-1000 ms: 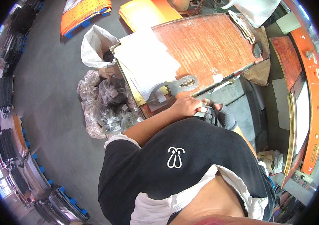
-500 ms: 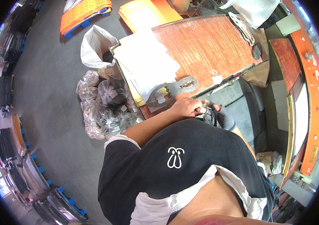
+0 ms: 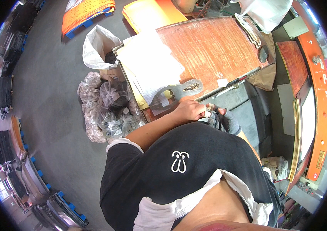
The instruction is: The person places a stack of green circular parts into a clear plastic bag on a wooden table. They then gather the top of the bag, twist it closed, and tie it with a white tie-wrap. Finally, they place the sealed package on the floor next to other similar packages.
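My bare left hand (image 3: 189,111) is closed in front of my belly, its fingertips against the fingers of my right hand. Whatever it pinches there is too small to make out. My right hand (image 3: 229,121) wears a grey fingerless glove (image 3: 232,121), with bare fingertips and pale wraps on some fingers; its fingers are bent, partly hidden by the left hand. Just beyond the hands, a long grey item (image 3: 175,95) with an oval end lies on the near edge of the reddish wooden table (image 3: 213,46). White paper sheets (image 3: 150,57) are spread beside it.
Clear bags of dark pieces (image 3: 111,111) stand on the floor left of the table, with an open white sack (image 3: 98,46) behind them. Orange sheets (image 3: 152,15) are stacked beyond. An orange machine frame (image 3: 323,100) rises at right. A white bundle (image 3: 248,30) lies on the table's far right.
The view has shifted very slightly. Both hands stay together in almost the same place, and the things on the table have not moved.
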Motion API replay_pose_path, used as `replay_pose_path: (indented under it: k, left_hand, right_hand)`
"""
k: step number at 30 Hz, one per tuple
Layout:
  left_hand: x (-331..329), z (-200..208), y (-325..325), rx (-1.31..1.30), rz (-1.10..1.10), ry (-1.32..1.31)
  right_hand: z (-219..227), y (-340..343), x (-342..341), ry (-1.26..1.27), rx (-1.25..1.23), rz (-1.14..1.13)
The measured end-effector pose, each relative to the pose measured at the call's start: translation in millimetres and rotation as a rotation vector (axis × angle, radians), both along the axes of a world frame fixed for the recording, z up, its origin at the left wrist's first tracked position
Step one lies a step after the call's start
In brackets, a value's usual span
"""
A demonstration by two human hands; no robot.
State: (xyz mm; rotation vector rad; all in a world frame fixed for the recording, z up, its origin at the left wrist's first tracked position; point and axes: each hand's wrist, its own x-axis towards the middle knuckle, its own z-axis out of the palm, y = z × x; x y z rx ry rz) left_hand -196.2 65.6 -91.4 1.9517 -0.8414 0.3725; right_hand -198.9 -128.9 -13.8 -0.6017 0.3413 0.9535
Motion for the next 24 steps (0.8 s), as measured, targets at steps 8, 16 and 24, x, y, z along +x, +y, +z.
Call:
replay_pose_path:
  k: [8, 16, 24]
  left_hand:
    - [1.6, -5.3, -1.1, -0.004, 0.012, -0.093]
    - [0.7, -4.5, -1.0, 0.047, 0.021, -0.102]
    - [-0.3, -5.4, -0.5, 0.028, 0.003, -0.083]
  right_hand:
    - [2.8, 2.2, -1.2, -0.027, 0.023, 0.007]
    - [2.2, 2.6, -3.1, 0.031, 0.007, -0.026]
    - [-4.3, -1.6, -2.5, 0.040, 0.011, -0.010]
